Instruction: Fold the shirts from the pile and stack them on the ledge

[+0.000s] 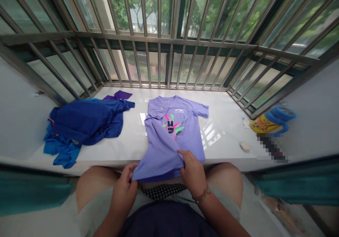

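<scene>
A lavender T-shirt [161,138] with a bright printed chest lies front up on the white sill, its collar toward the window. Its left side is lifted and partly folded over the print, and the bottom hangs past the sill's front edge. My left hand [128,178] pinches the lower left corner of the hem. Farther right, my right hand [192,168] grips the lower edge of the cloth between thumb and fingers. A bracelet circles my right wrist.
A heap of blue shirts [90,120] lies on the left of the sill [225,148], purple cloth [123,95] behind it. At right are a blue-and-yellow bottle [272,120], a small pale stone-like lump [244,146] and a blurred-out dark object. Metal bars [159,37] line the window.
</scene>
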Tool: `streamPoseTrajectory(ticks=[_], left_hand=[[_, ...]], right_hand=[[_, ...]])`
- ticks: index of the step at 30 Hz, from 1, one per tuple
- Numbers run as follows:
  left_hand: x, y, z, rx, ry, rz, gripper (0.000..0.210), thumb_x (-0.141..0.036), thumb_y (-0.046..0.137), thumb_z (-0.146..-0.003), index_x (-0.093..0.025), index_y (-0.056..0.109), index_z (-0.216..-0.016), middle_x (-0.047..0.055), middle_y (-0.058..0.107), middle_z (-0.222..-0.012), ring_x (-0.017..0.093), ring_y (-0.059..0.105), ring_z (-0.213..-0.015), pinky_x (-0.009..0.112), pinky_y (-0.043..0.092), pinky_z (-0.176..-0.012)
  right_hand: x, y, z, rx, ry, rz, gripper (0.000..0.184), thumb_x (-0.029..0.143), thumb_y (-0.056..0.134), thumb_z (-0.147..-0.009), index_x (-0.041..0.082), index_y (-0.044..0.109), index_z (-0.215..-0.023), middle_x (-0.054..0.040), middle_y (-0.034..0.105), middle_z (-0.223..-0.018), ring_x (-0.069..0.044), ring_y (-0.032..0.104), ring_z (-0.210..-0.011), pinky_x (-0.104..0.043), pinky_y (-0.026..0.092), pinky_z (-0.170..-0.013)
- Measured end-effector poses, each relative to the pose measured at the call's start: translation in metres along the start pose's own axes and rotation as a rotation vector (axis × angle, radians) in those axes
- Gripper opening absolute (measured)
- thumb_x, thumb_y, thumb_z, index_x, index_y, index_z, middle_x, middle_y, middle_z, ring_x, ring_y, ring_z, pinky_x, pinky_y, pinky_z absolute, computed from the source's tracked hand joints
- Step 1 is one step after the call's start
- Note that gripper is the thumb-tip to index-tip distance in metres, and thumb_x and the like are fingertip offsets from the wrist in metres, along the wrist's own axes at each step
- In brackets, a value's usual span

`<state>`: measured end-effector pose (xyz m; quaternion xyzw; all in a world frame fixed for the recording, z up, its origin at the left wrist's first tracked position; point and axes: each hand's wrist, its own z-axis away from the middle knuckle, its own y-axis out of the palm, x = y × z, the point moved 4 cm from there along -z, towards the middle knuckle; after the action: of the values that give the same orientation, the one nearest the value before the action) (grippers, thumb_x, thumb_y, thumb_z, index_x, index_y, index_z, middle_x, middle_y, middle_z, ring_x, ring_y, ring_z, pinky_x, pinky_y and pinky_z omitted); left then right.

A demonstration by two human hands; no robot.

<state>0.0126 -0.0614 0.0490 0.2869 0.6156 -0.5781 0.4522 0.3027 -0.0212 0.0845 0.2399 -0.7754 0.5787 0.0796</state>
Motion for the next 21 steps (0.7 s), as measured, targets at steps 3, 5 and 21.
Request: streamPoseTrajectory(ticks=[3,5,21], left_hand=[[-0.015,-0.006,-0.001,-0.057,-0.055,0.301,0.045,-0.045,0.07,-0.087,-0.021,0.064,-0.125,-0.002,0.071,-0.071,0.02,0.065,-0.059,0.029,0.054,-0.06],[-0.024,-0.011,-0.005,-0.087,-0.09,0.413,0.053,-0.048,0.078,-0.083,-0.021,0.062,-0.125,-0.003,0.069,-0.068,0.019,0.064,-0.058,0.027,0.054,-0.058],[-0.134,-0.095,-0.11,-0.354,0.086,0.438,0.043,-0.029,0.082,-0.069,-0.017,0.072,-0.11,-0.004,0.069,-0.065,0.011,0.06,-0.05,0.018,0.048,-0.049]], right_hand=[[-0.006,0.01,0.001,0.136,0.086,0.075,0.075,-0.008,0.048,-0.076,0.021,0.068,-0.141,-0.007,0.072,-0.112,-0.021,0.071,-0.097,-0.029,0.058,-0.09],[-0.016,0.011,0.001,0.193,0.157,0.118,0.073,-0.008,0.048,-0.078,0.021,0.069,-0.142,-0.0074,0.072,-0.116,-0.021,0.072,-0.1,-0.027,0.056,-0.091],[-0.16,-0.152,-0.09,0.18,0.633,0.167,0.031,0.008,0.065,-0.084,0.019,0.078,-0.11,-0.0073,0.081,-0.092,-0.021,0.074,-0.086,-0.026,0.051,-0.074]])
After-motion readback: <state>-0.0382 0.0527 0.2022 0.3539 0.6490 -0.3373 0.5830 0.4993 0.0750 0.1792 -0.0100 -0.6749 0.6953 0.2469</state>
